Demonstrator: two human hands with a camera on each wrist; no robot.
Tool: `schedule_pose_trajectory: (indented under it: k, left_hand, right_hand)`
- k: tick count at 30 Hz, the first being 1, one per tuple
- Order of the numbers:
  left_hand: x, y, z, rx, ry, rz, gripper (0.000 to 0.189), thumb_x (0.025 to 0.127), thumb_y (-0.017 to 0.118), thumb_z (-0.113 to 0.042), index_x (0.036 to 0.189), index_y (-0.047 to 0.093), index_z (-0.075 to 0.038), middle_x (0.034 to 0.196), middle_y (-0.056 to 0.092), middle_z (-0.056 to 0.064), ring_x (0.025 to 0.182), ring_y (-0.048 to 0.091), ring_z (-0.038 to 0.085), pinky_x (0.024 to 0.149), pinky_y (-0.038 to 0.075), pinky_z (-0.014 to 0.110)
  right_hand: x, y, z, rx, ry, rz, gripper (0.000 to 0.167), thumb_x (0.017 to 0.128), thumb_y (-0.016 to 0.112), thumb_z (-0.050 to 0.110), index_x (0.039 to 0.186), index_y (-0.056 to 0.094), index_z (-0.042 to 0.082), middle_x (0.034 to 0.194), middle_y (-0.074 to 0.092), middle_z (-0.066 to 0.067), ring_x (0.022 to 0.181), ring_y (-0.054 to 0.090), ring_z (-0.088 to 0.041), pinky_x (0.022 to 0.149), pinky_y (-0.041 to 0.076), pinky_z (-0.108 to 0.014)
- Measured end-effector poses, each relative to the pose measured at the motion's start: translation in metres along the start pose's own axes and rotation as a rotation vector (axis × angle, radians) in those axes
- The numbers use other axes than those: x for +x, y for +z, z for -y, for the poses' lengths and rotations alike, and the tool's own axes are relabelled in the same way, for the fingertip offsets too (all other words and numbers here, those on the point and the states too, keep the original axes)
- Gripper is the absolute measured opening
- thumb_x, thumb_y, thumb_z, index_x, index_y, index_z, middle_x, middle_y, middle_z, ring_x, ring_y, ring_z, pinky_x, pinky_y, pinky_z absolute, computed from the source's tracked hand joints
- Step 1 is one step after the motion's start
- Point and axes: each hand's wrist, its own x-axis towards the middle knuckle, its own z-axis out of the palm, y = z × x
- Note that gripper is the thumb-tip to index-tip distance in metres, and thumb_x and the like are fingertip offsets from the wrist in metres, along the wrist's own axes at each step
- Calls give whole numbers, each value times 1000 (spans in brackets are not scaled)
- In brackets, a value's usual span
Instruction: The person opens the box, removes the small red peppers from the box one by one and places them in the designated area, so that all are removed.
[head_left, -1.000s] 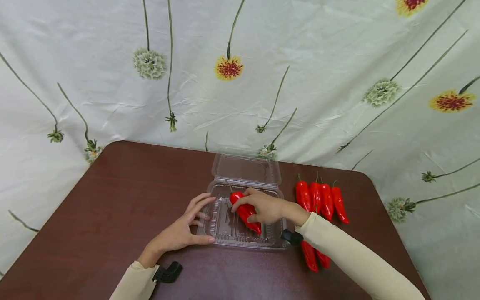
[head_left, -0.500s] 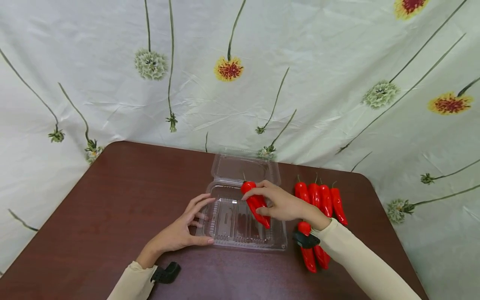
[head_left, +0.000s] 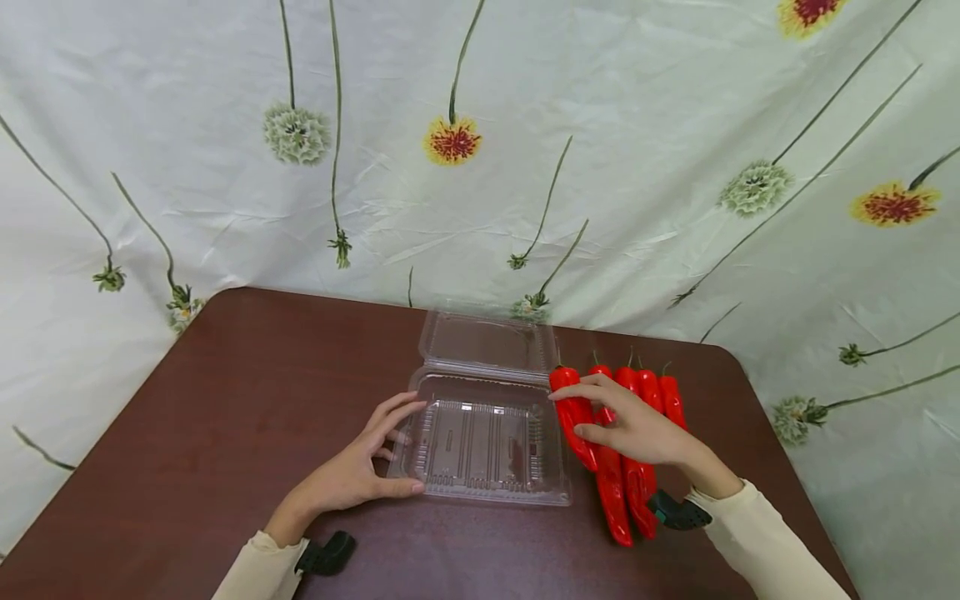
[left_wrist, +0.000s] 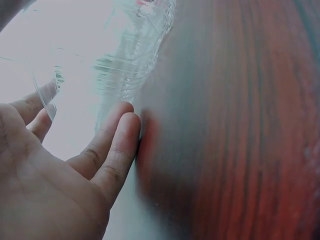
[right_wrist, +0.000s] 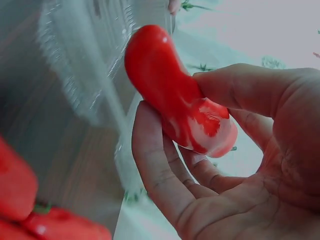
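A clear plastic clamshell container (head_left: pixel 480 446) lies on the table with its lid (head_left: pixel 487 340) folded back, nothing inside its base. My left hand (head_left: pixel 348 475) is at the container's left side, fingers spread and fairly straight. In the left wrist view, the fingers (left_wrist: pixel 117 145) are at the clear plastic edge. Just right of the container, my right hand (head_left: pixel 637 425) pinches a red chili pepper (head_left: pixel 572 408) between thumb and fingers, its stem end pointing away from me. Up close in the right wrist view, the pepper (right_wrist: pixel 160 65) is glossy, the thumb on one side and fingers opposite.
More red chili peppers (head_left: pixel 615 508) lie at the right of the dark wooden table (head_left: pixel 247 417), partly hidden by the right hand. A pale flower-print cloth (head_left: pixel 420 200) hangs behind the table. Both wrists wear black straps.
My right hand has lifted the chili pepper out of the container and carried it right, to beside the other peppers. The left hand has stayed at the container's left side.
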Motion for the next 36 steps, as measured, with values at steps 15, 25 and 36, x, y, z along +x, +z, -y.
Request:
schedule_pose_trajectory:
  k: [15,25,36]
  left_hand:
    - [-1,2,-2,17,16,-3,96,85,82,-25,160,23,-16,166,5,5,114,47,31,84,47,30]
    - [-3,1,-1,30,20,-10,94,86,81,-25,160,24,-22,166,5,5,115,49,29,86,49,29]
    - [-2,3,0,44,47,-27,85,91,76,-23,159,25,-18,165,7,4,113,51,28,84,49,28]
  right_hand:
    - [-90,-9,-38,-36,129,-136,51,93,71,9,140,54,18,134,55,-2,112,54,-7,88,52,-30]
    - [-123,5,-60,-25,211,-188,53,91,74,14,139,53,19,142,52,-8,121,45,11,93,49,-24]
    - [-137,15,-78,5,228,-218,56,87,72,-1,139,53,10,139,50,-18,117,46,11,87,48,-19]
